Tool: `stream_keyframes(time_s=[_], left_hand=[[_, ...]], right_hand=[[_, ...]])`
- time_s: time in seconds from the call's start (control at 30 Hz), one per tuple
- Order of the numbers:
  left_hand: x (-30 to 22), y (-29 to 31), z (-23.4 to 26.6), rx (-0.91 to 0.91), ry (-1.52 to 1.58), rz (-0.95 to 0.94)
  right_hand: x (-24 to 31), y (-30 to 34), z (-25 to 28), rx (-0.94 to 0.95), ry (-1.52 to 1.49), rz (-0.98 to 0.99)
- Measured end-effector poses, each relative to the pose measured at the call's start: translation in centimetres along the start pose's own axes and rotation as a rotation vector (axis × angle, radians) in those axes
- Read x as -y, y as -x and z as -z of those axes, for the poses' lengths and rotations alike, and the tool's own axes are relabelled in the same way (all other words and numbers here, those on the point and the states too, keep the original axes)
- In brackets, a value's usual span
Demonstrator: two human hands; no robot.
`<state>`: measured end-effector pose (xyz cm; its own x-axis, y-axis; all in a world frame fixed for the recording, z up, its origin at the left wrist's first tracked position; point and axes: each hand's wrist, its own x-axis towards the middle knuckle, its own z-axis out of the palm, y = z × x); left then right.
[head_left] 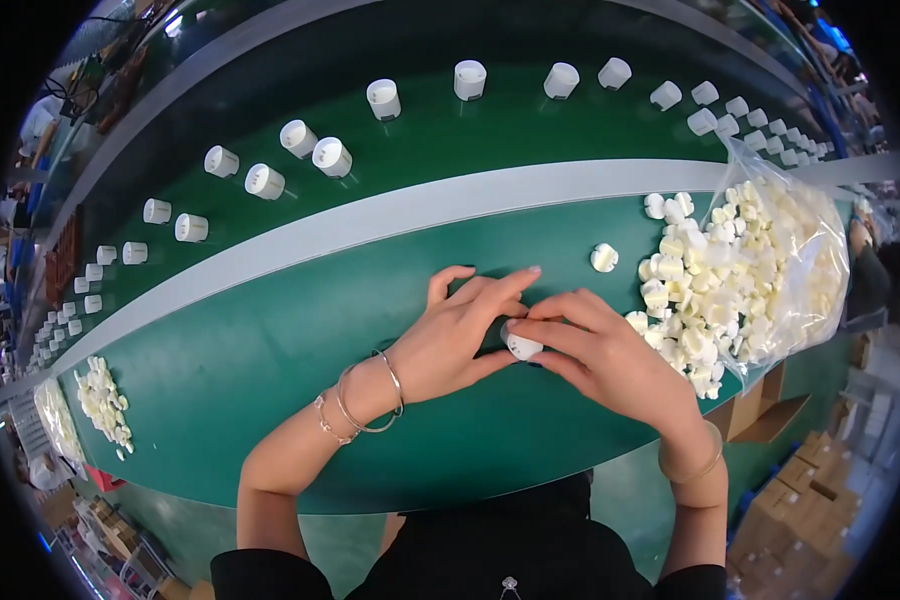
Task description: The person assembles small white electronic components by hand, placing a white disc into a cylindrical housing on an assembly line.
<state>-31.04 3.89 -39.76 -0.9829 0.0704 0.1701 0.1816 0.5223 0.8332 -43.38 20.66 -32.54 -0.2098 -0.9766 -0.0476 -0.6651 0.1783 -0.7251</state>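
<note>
Over the green table, a small white rounded cap (523,347) with dark marks on its face is held between my two hands. My left hand (450,338) has its thumb along the cap's lower left side; its other fingers arch above and apart, partly covering the grip. From the right, my right hand (615,355) pinches the same cap between thumb and fingertips. Beyond the right hand lies a single loose white and cream cap (604,258). A large pile of similar cream-white caps (685,265) spills from a clear plastic bag (810,270) on the right.
Past the table's pale raised rail (390,222), a dark green belt (490,135) carries several white cylindrical cups (332,157), spread from left to right. A smaller heap of cream pieces (103,405) lies at the table's left end. Cardboard boxes (800,490) stand below right.
</note>
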Motion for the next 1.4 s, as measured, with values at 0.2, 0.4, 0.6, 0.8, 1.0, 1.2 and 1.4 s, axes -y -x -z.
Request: stream_keyframes(time_s=[0.2, 0.4, 0.6, 0.8, 1.0, 1.2, 1.4], left_hand=[[0.3, -0.1, -0.2, -0.005, 0.020, 0.014], [0.4, -0.1, -0.3, -0.011, 0.053, 0.030], [0.3, -0.1, -0.3, -0.012, 0.034, 0.038], [0.4, 0.0, -0.3, -0.006, 0.045, 0.072], [-0.2, -0.1, -0.5, -0.006, -0.081, 0.023], [0.8, 0.0, -0.3, -0.003, -0.073, -0.002], [4.0, -4.5, 4.4, -0.489, -0.463, -0.066]], right_hand=[[-0.7, -0.3, 0.4, 0.062, -0.082, -0.031], [-1.1, -0.9, -0.3, 0.042, -0.366, -0.246], [-0.6, -2.1, -1.2, -0.004, -0.468, -0.393], [-0.9, -1.6, -2.8, -0.102, -0.390, -0.329], [-1.6, -1.7, -3.3, -0.096, -0.366, -0.395], [-1.4, -1.0, 0.8, 0.025, -0.681, -0.478], [-4.5, 0.6, 3.4, -0.450, 0.261, -0.376]])
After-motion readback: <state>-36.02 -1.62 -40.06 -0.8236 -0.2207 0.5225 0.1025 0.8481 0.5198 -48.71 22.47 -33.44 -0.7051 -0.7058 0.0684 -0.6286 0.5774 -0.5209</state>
